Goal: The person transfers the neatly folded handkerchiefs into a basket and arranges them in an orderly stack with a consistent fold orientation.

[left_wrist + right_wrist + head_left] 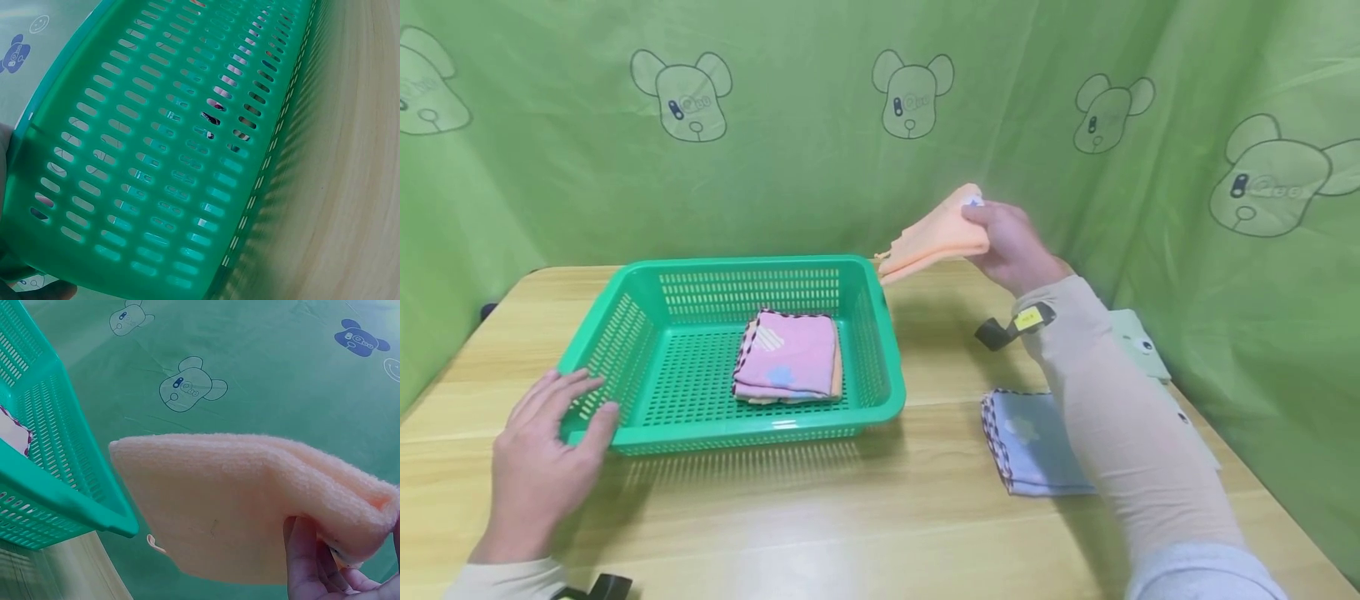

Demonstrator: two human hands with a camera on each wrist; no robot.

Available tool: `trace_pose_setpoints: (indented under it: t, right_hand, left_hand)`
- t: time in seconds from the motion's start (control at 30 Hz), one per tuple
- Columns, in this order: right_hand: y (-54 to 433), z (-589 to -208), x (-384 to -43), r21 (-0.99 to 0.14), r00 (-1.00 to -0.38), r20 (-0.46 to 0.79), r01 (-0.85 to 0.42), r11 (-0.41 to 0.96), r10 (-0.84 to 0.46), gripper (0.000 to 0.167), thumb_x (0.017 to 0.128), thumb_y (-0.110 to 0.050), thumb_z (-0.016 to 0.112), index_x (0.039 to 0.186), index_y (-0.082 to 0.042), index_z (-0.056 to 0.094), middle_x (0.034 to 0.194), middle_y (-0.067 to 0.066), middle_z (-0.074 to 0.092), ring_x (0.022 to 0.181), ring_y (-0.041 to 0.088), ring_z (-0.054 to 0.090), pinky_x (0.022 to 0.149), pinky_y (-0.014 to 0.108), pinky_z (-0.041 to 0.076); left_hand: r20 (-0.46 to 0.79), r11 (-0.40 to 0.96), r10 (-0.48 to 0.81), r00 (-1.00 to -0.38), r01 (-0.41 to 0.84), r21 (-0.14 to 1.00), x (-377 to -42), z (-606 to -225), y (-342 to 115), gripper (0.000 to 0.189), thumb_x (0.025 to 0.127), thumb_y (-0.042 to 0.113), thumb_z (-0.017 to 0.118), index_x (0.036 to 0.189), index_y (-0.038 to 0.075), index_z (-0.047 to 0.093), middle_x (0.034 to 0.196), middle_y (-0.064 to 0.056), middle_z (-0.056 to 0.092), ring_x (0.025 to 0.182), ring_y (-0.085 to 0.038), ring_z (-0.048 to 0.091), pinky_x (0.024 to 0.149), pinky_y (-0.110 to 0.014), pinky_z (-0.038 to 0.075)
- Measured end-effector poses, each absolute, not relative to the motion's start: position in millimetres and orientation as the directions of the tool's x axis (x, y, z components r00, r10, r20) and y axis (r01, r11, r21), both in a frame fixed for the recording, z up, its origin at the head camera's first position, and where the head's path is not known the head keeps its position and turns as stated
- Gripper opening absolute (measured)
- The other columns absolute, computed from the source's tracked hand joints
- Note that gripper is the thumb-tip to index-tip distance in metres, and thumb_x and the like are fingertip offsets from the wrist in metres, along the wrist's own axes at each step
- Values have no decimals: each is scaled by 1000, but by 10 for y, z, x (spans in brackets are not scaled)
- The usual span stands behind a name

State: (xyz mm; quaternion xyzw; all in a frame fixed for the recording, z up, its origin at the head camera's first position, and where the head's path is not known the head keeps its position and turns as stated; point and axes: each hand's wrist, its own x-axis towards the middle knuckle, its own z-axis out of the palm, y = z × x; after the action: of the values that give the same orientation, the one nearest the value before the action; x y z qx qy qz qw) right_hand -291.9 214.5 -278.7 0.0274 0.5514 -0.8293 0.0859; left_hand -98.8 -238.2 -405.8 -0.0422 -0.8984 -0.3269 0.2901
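My right hand (1017, 248) pinches a folded peach towel (934, 232) in the air, just beyond the right rim of the green plastic basket (891, 367). In the right wrist view the fingers (303, 556) grip one end of the towel (212, 500), and a small loop hangs from its lower edge. My left hand (546, 454) rests on the basket's front left corner, thumb and fingers curled over the rim. Inside the basket, toward its right side, lies a stack of folded towels with a pink one (790, 354) on top. The left wrist view mostly shows the slotted basket wall (156, 137).
A folded blue towel (1037, 442) with a checked edge lies on the wooden table (917, 517), partly behind the right forearm. Pale green cloths with eye prints (1138, 343) lie farther right, partly covered by the arm. Green curtain (805, 167) surrounds the table.
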Motion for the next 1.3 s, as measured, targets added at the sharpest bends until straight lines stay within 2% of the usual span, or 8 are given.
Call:
trace_pose_setpoints:
  t: [0.3, 0.43, 0.57, 0.63, 0.8, 0.87, 1.03, 1.3]
  right_hand:
    - [2121, -2780, -2890, -906, -985, -122, 160, -391, -121, 52, 100, -5, 47, 149, 0, 29, 107, 12, 66, 85, 17, 68, 82, 25, 55]
    - [2085, -2771, -2877, -894, -979, -124, 181, -410, -160, 51, 102, -7, 44, 149, 0, 29, 127, 20, 59, 104, 23, 66, 87, 29, 54]
    - [2061, -2778, -2871, -892, -970, -95, 183, -414, -224, 48, 103, -9, 40, 148, 3, 28, 145, 26, 41, 123, 31, 53, 92, 31, 52]
    - [2058, -2789, -2870, -900, -962, -56, 164, -405, -267, 46, 103, -9, 38, 146, 5, 29, 145, 29, 38, 125, 36, 49, 93, 31, 51]
    - [2039, -2808, -2867, -891, -941, 2, 152, -428, -338, 41, 102, -7, 37, 140, 8, 33, 133, 32, 50, 126, 41, 44, 93, 32, 51]
    - [2027, -2807, -2862, -875, -941, -11, 172, -452, -337, 42, 101, -7, 38, 141, 7, 32, 132, 30, 52, 127, 40, 43, 93, 33, 51]
    - [1989, -2790, -2842, -852, -945, -51, 210, -479, -324, 50, 101, -7, 38, 148, 4, 24, 144, 28, 40, 130, 37, 43, 93, 34, 50]
    - [1909, -2795, -2816, -836, -947, -63, 223, -501, -316, 50, 101, -6, 38, 148, 3, 25, 136, 27, 49, 131, 36, 43, 91, 33, 52]
  left_hand:
    - [538, 784, -111, -836, 259, 564, -995, -4058, -2380, 36, 91, 18, 60, 120, -5, 61, 132, -30, 53, 134, -45, 35, 113, -57, 18]
    - [533, 784, -109, -839, 257, 565, -999, -4056, -2381, 36, 92, 18, 59, 120, -5, 60, 132, -30, 52, 134, -45, 35, 113, -58, 17]
    - [541, 782, -108, -834, 264, 564, -1000, -4059, -2383, 36, 92, 18, 59, 120, -5, 60, 132, -30, 52, 134, -46, 35, 113, -58, 17]
    - [540, 782, -109, -835, 263, 565, -999, -4060, -2385, 36, 92, 18, 59, 120, -5, 60, 132, -30, 52, 134, -46, 35, 113, -59, 17]
    - [529, 783, -111, -841, 253, 567, -995, -4057, -2391, 36, 92, 18, 59, 120, -5, 60, 133, -30, 52, 134, -46, 34, 113, -59, 17]
    - [527, 784, -111, -842, 252, 568, -993, -4058, -2391, 36, 92, 18, 59, 120, -5, 60, 132, -30, 52, 135, -45, 34, 113, -60, 17]
    - [530, 783, -112, -841, 253, 568, -991, -4057, -2386, 36, 92, 17, 59, 120, -5, 60, 132, -30, 52, 134, -45, 34, 113, -59, 17]
    - [535, 783, -114, -837, 255, 568, -989, -4064, -2387, 36, 92, 18, 59, 120, -5, 60, 133, -30, 52, 134, -46, 35, 113, -58, 17]
